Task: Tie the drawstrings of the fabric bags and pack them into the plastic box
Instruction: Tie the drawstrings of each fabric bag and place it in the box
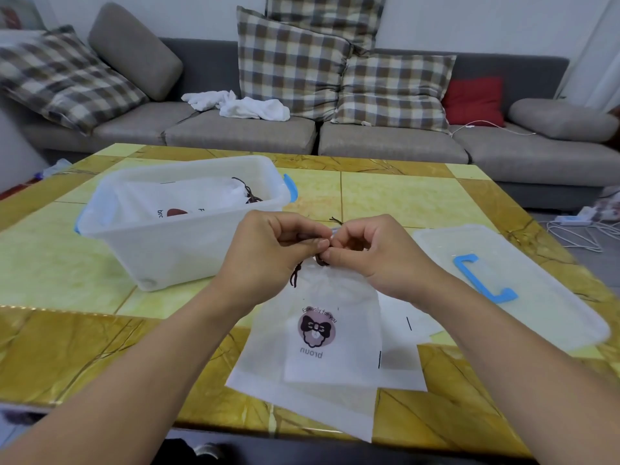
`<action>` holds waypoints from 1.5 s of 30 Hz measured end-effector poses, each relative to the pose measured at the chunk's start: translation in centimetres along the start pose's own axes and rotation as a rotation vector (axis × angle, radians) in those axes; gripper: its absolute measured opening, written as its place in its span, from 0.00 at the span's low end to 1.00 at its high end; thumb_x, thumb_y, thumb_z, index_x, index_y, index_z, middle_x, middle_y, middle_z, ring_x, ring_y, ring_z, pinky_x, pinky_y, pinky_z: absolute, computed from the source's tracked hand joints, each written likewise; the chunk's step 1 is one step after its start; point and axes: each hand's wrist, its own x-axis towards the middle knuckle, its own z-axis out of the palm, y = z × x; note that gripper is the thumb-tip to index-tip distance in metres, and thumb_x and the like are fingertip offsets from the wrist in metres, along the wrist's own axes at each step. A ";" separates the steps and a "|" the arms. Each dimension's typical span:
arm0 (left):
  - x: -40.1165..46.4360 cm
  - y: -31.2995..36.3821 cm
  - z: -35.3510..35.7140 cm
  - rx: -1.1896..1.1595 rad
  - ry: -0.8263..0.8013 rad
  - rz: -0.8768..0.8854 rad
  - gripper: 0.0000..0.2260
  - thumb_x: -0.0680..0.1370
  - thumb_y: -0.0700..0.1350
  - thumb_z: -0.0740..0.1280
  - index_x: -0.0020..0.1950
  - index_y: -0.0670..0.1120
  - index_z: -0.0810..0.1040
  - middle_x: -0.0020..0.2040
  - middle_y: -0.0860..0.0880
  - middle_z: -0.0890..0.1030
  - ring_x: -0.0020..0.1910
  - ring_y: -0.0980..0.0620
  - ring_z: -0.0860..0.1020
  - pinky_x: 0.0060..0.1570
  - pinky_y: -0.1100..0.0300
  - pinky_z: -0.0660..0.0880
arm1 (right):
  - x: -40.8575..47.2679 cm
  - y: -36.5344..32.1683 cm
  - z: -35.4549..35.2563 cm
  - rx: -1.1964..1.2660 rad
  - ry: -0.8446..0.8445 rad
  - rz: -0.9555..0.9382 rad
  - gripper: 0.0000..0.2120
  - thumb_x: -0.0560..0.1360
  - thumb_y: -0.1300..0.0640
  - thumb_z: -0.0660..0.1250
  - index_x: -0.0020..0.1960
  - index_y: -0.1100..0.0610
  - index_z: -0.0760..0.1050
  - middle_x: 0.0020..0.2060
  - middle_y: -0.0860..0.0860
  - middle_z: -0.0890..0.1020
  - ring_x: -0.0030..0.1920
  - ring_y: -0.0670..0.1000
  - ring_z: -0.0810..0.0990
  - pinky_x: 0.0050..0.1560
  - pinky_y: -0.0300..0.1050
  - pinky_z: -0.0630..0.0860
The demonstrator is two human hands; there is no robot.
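Left hand (268,250) and right hand (372,253) both pinch dark drawstring (297,273) atop white fabric bag (322,330) printed "Especially for you"; plastic box (181,216) holds another bag.

The scene is seen from a single head-worn wide-angle camera, aimed forward and downward over the desk (402,196). Both forearms are seen close up, entering from the bottom edge. The sofa (235,132) beyond the desk is taken in along the top, bent by the lens.
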 end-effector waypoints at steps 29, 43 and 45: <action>-0.2 -0.1 -0.3 0.054 -0.064 0.156 0.06 0.72 0.33 0.75 0.45 0.42 0.86 0.39 0.48 0.86 0.36 0.58 0.83 0.38 0.69 0.75 | 0.5 0.2 -1.5 0.384 -0.226 0.076 0.11 0.61 0.65 0.76 0.41 0.59 0.77 0.33 0.52 0.81 0.34 0.50 0.81 0.37 0.40 0.79; -0.2 -0.4 -0.2 0.053 -0.045 0.124 0.06 0.73 0.33 0.75 0.45 0.43 0.86 0.40 0.49 0.87 0.40 0.55 0.84 0.46 0.65 0.79 | 0.4 0.4 -3.0 0.550 -0.267 0.198 0.14 0.80 0.68 0.63 0.65 0.61 0.75 0.41 0.52 0.79 0.32 0.46 0.66 0.28 0.35 0.63; -0.3 -0.3 -0.1 0.057 -0.028 0.133 0.06 0.72 0.32 0.75 0.44 0.43 0.86 0.40 0.50 0.87 0.41 0.55 0.85 0.48 0.65 0.80 | 0.5 0.3 -3.1 0.689 -0.314 0.273 0.15 0.81 0.68 0.59 0.66 0.61 0.75 0.39 0.51 0.76 0.31 0.45 0.63 0.25 0.33 0.59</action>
